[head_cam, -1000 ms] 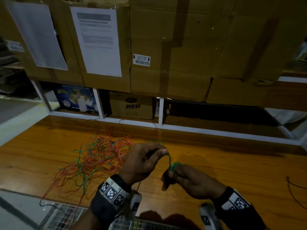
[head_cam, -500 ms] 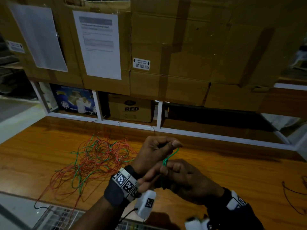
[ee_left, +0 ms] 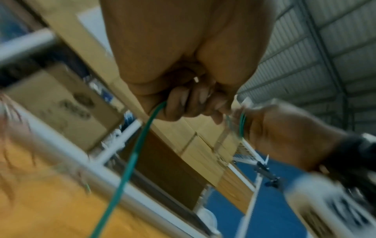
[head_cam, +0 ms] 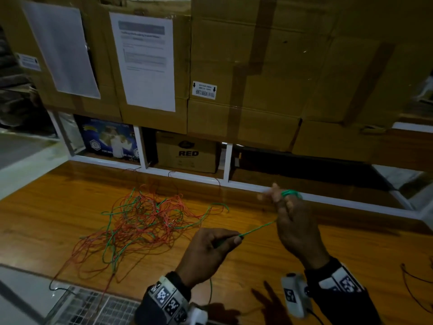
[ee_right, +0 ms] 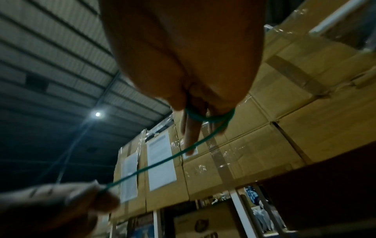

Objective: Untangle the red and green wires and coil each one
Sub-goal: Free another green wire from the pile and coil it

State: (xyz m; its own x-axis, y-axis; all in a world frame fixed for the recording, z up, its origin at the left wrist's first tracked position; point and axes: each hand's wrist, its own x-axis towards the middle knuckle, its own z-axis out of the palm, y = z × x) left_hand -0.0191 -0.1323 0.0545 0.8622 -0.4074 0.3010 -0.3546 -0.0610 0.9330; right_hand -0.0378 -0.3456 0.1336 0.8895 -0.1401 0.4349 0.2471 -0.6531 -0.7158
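Note:
A loose tangle of red and green wires [head_cam: 145,219] lies on the wooden table [head_cam: 58,207], left of my hands. My left hand [head_cam: 235,239] pinches the green wire [head_cam: 257,228] in its curled fingers [ee_left: 183,104]. The wire runs taut up and to the right to my right hand [head_cam: 281,198], which is raised near the shelf rail. Small green loops [ee_right: 209,117] are wound round the right hand's fingers [ee_right: 193,136], which point forward. Behind the left hand the green wire [ee_left: 132,161] trails back toward the tangle.
Large cardboard boxes [head_cam: 257,66] with taped paper sheets [head_cam: 147,62] stand on a white-framed shelf [head_cam: 328,198] at the table's back. A small box marked RED [head_cam: 187,153] sits under it. A metal grid [head_cam: 93,308] lies at the front left. A dark wire [head_cam: 412,285] lies at the right edge.
My hands were close together; now they have drawn apart. The right hand rose up and right with the loops, the left dropped lower, and the green wire is stretched between them.

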